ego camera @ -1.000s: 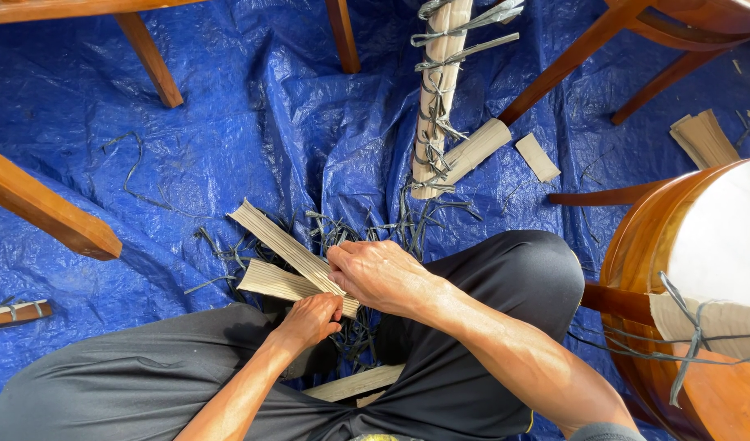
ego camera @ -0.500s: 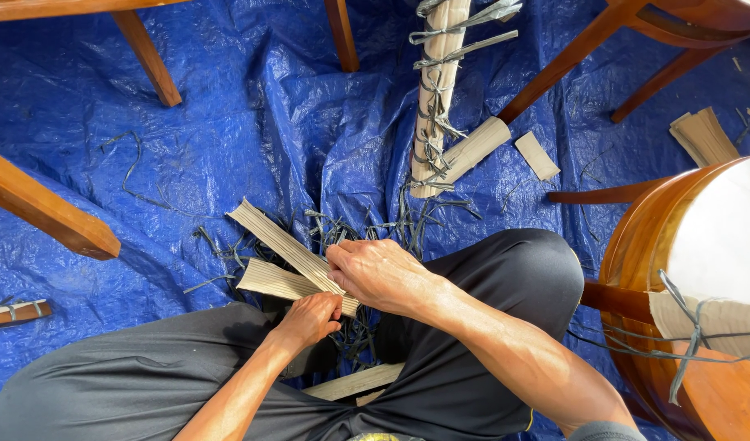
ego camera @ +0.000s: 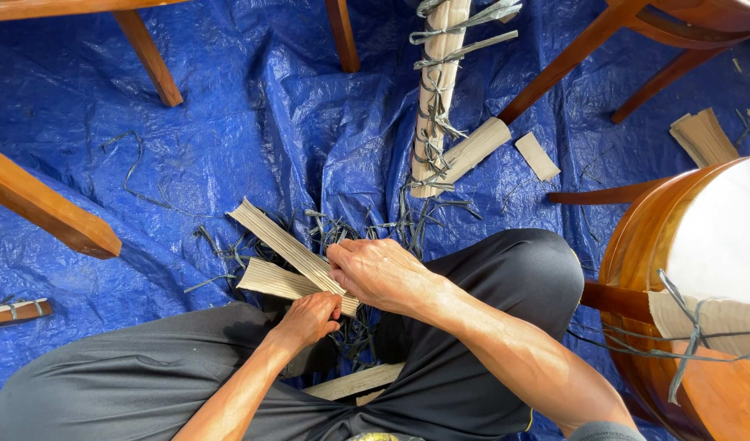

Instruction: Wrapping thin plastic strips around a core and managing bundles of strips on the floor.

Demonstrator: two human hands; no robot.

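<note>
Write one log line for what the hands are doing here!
left hand: grips tan corrugated cardboard strips | right hand: presses on strips | under: crumpled blue plastic tarp

cardboard strips point(ego camera: 281, 245) on tarp point(ego camera: 228, 139), bundle point(ego camera: 436, 90) behind

Bright, even daylight fills the scene, with white glare glinting off the creases of the blue tarpaulin point(ego camera: 252, 139). Shadows stay soft and short beneath the wooden chair legs point(ego camera: 150, 57). Focus is sharp throughout, with slight wide-angle stretching at the edges.
</note>
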